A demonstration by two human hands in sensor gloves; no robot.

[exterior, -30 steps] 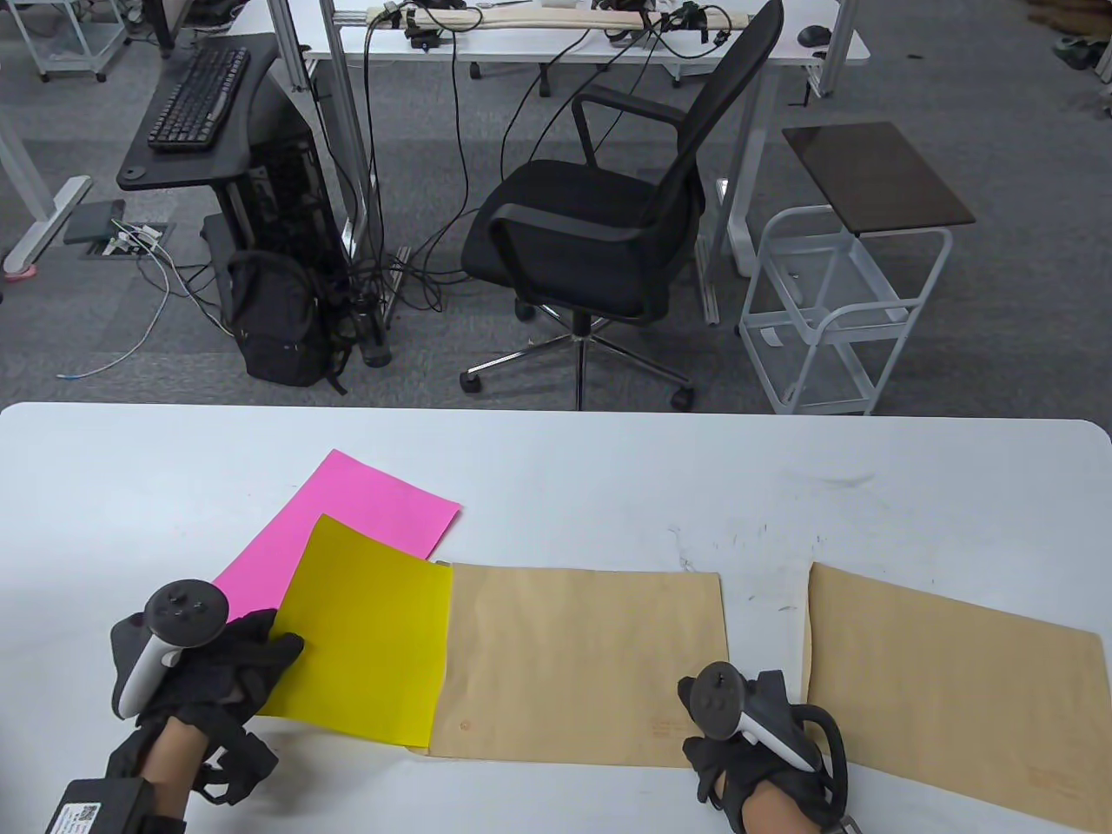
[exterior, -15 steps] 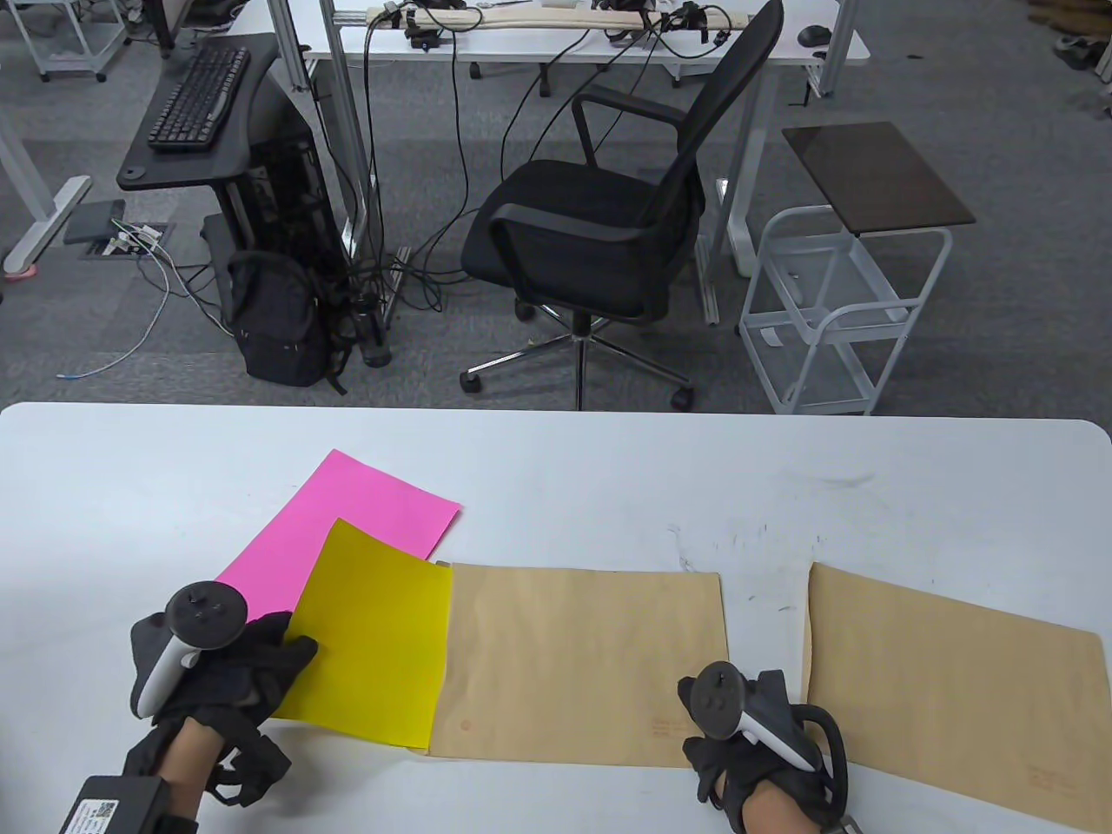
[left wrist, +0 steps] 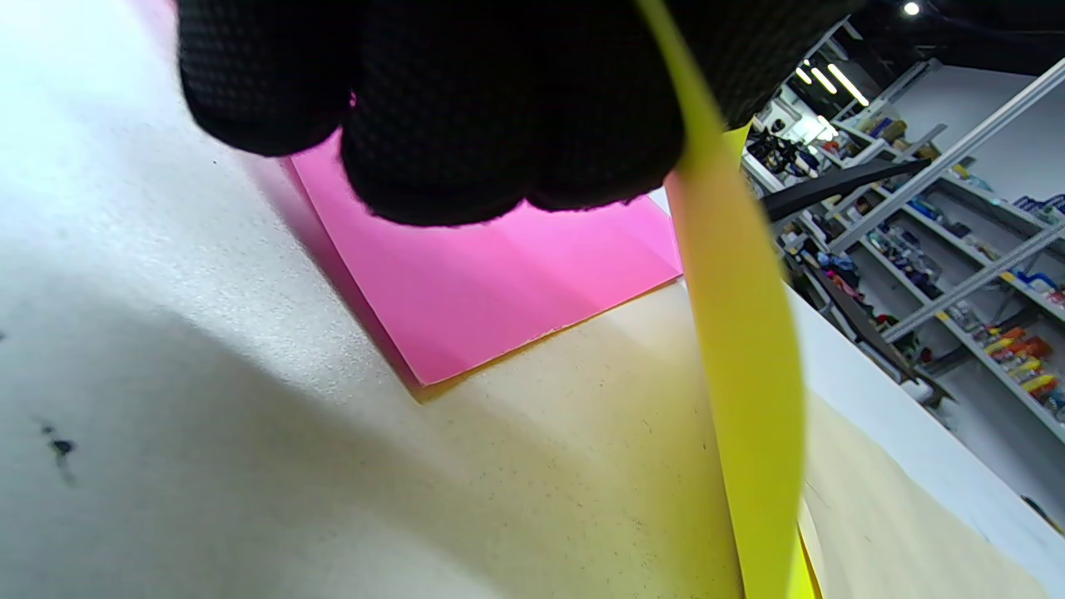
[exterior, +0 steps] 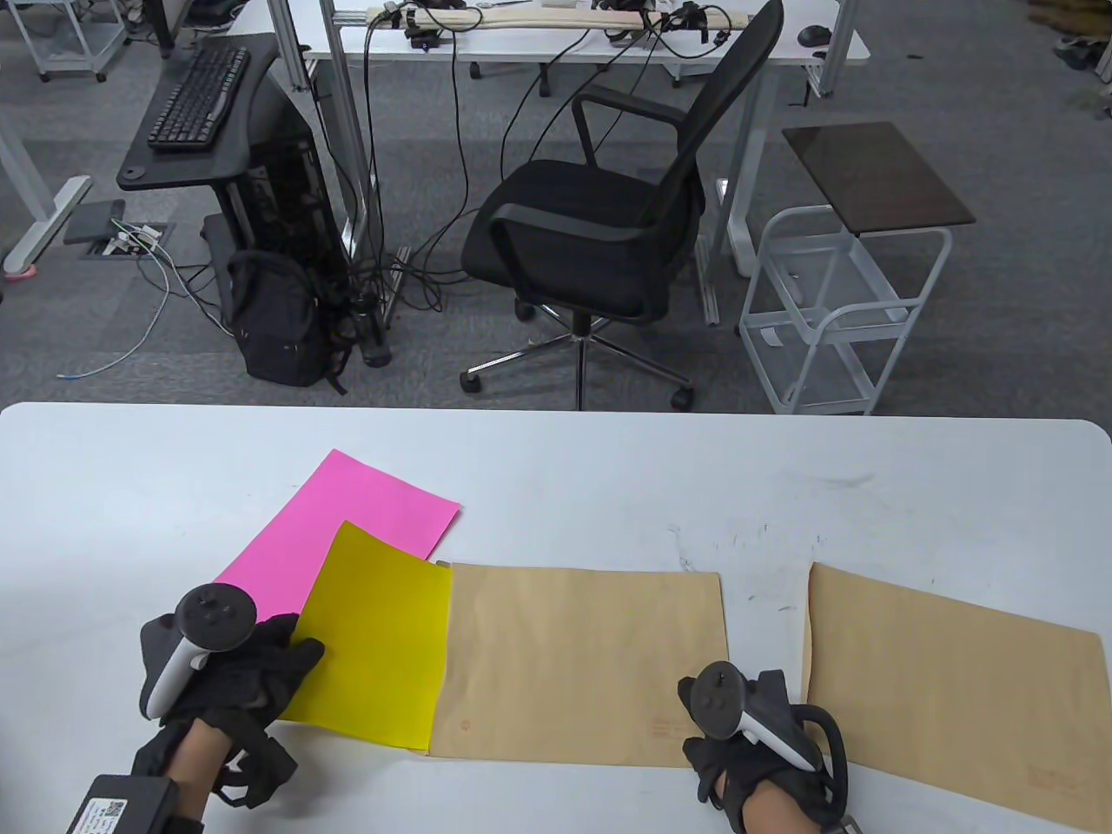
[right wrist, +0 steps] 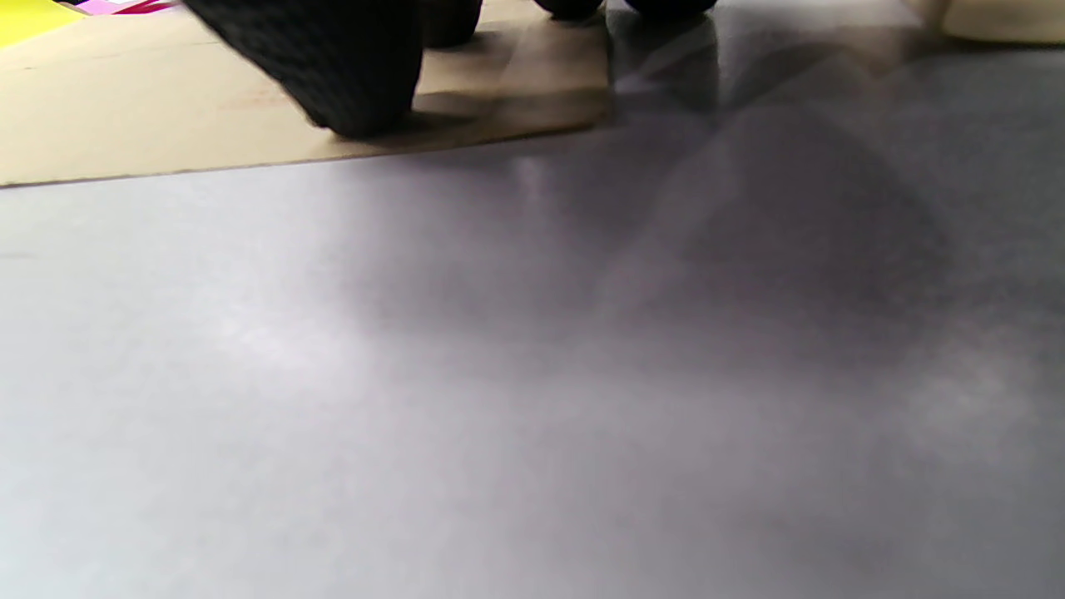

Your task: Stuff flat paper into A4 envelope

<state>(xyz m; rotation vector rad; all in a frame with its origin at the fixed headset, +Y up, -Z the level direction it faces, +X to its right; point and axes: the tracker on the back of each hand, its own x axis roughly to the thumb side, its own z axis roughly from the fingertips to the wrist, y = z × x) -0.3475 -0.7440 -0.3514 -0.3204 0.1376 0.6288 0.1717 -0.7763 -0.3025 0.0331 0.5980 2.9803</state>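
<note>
1. The left hand [exterior: 239, 673] grips the near left edge of the yellow sheet [exterior: 382, 638], thumb on top, and holds that edge up off the table [exterior: 556, 469]; the left wrist view shows its fingers [left wrist: 466, 108] closed under the bowed sheet.
2. The yellow sheet's right edge meets the left, open end of the middle envelope [exterior: 582, 665]. How far the sheet reaches inside cannot be told; most of it lies outside.
3. The right hand [exterior: 760, 764] presses on the near right corner of the middle envelope. In the right wrist view a fingertip [right wrist: 333, 66] rests flat on the brown paper near its edge; nothing is grasped.
4. A pink sheet [exterior: 347, 530] lies flat on the table, partly under the yellow one's far corner.
5. A second envelope [exterior: 951, 695] lies flat to the right, apart from the first. What it holds cannot be seen.
</note>
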